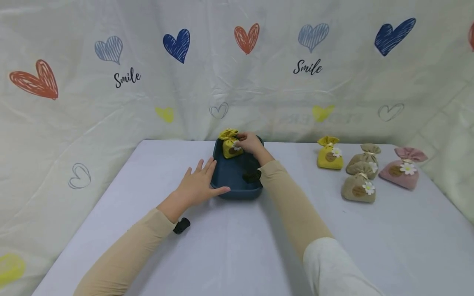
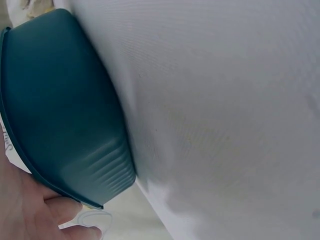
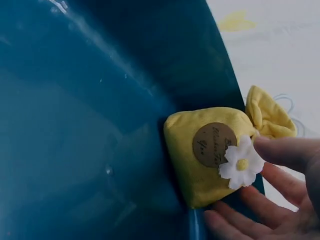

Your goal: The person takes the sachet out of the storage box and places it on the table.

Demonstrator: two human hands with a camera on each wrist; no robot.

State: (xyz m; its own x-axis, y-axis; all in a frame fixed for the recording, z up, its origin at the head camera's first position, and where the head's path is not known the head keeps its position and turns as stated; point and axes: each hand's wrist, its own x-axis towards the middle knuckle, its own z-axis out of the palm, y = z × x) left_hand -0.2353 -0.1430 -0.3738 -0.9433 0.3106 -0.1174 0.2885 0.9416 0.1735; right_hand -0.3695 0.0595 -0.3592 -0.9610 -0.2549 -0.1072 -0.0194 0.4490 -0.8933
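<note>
A yellow drawstring pouch (image 1: 230, 149) with a white flower and a round brown label sits at the far-left inside corner of a dark teal tub (image 1: 240, 195). My right hand (image 1: 250, 144) holds the pouch from its right side. In the right wrist view the thumb is by the flower and the gathered neck, with the other fingers along the side of the pouch (image 3: 187, 172). Fingers spread, my left hand (image 1: 196, 186) rests at the tub's left rim. The left wrist view shows its fingertips by the rim and the tub's outer wall (image 2: 65, 100).
On the right of the white table stand another yellow pouch (image 1: 329, 158), two beige pouches (image 1: 358, 191) and a pink pouch (image 1: 400, 172), each with a white flower. Behind the table hangs a pale curtain (image 1: 266, 82) printed with hearts.
</note>
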